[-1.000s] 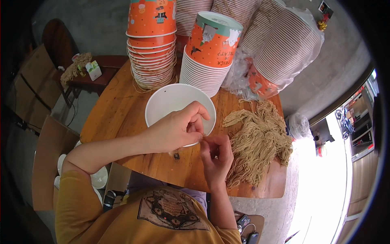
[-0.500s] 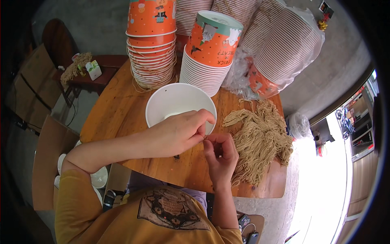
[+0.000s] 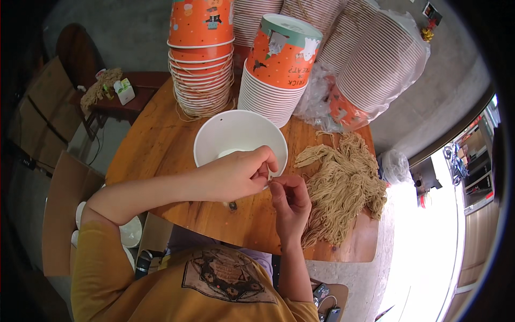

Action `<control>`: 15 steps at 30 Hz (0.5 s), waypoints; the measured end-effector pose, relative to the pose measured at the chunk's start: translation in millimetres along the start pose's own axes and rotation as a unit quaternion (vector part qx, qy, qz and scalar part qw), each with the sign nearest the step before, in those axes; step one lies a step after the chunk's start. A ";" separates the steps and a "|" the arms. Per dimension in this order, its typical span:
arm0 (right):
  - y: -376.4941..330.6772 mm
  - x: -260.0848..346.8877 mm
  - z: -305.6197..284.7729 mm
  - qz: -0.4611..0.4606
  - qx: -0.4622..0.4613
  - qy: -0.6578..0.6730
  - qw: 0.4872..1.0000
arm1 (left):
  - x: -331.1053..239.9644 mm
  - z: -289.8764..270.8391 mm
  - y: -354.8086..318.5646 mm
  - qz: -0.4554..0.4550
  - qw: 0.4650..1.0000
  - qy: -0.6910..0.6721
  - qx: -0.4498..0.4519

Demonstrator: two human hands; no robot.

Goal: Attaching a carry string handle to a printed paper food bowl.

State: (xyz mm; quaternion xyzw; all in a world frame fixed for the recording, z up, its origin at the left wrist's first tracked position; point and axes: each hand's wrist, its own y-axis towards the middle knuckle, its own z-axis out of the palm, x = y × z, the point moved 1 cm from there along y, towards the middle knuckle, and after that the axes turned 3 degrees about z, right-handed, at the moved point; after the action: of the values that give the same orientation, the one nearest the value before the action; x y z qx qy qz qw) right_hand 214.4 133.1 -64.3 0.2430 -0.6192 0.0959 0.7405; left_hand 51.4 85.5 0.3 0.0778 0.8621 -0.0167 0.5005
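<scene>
Spanning the middle of the view: a round wooden table (image 3: 161,145). Crowding its far edge: stacks of orange paper cups (image 3: 203,59), one stack (image 3: 279,70) capped with a lid, more stacks wrapped in clear plastic (image 3: 375,70) toward the far right. Lying along the right edge: a heap of tan twine pieces (image 3: 343,188). Sitting near the table's centre: a white paper bowl (image 3: 236,140), open side up. Closing over the bowl's near rim: the left hand (image 3: 236,174), fingers curled and gripping it. Pinching at that same rim, just beside the left: the right hand (image 3: 289,201), fingertips pressed together.
</scene>
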 end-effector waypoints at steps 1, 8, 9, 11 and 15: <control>0.0 -1.1 -0.5 0.000 0.000 0.000 1.000 | 1.1 1.4 -0.6 0.000 1.000 0.000 0.000; -1.7 -6.5 -1.6 -0.071 -0.027 -0.072 0.995 | 1.2 0.7 -1.5 0.082 0.979 0.180 -0.057; -1.9 -6.8 -1.6 -0.081 -0.028 -0.080 0.993 | -1.0 0.3 -1.6 0.069 0.982 0.170 -0.051; -1.8 -8.6 -0.2 -0.083 -0.027 -0.078 0.993 | -3.2 -1.6 -2.9 0.048 0.988 0.141 -0.036; -2.4 -9.0 -0.5 -0.089 -0.026 -0.098 0.991 | -4.8 -5.0 -3.6 0.023 0.994 0.105 0.003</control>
State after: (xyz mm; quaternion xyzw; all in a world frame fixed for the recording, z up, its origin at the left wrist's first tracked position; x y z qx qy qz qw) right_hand 214.0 132.7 -73.7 0.2863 -0.6667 -0.0105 0.6881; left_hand 48.9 81.9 6.7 0.1003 0.9079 0.0003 0.4070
